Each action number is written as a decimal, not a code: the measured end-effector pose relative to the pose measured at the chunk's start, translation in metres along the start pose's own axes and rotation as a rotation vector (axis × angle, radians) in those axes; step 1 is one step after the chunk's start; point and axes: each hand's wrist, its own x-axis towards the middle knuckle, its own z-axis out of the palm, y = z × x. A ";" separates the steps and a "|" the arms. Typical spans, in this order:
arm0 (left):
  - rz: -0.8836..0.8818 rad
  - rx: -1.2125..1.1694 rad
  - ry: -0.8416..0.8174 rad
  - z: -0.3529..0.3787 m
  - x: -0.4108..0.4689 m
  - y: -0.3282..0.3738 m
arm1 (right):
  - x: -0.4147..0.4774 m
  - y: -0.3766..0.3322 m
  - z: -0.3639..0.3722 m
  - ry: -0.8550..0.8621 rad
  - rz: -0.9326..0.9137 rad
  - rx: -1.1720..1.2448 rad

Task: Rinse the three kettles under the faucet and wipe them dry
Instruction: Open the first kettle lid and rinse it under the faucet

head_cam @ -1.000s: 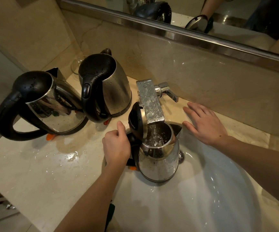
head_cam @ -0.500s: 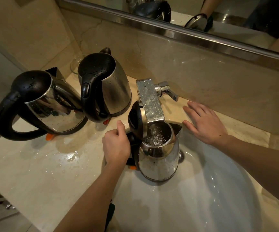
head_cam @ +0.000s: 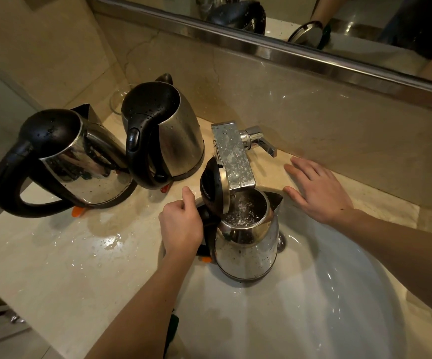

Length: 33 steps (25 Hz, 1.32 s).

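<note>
A steel kettle (head_cam: 247, 251) with its black lid flipped open stands in the white sink (head_cam: 274, 320) under the square chrome faucet (head_cam: 233, 159). Water streams from the faucet into the kettle. My left hand (head_cam: 181, 226) grips the kettle's black handle. My right hand (head_cam: 318, 187) lies flat, fingers spread, on the counter right of the faucet, below its lever (head_cam: 260, 143). Two more steel kettles with black lids shut stand on the wet counter: one at far left (head_cam: 80, 164) and one beside it (head_cam: 176, 141), both beaded with drops.
Puddles and drops cover the beige marble counter (head_cam: 67, 255). A stone backsplash and a mirror with a metal frame (head_cam: 287, 51) rise behind. A clear glass (head_cam: 118, 98) stands in the back corner behind the kettles. A dark green item (head_cam: 172, 330) hangs at the counter's front edge.
</note>
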 end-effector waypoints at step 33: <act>0.005 0.007 0.003 0.001 0.001 -0.001 | 0.000 -0.001 0.001 0.002 0.002 0.010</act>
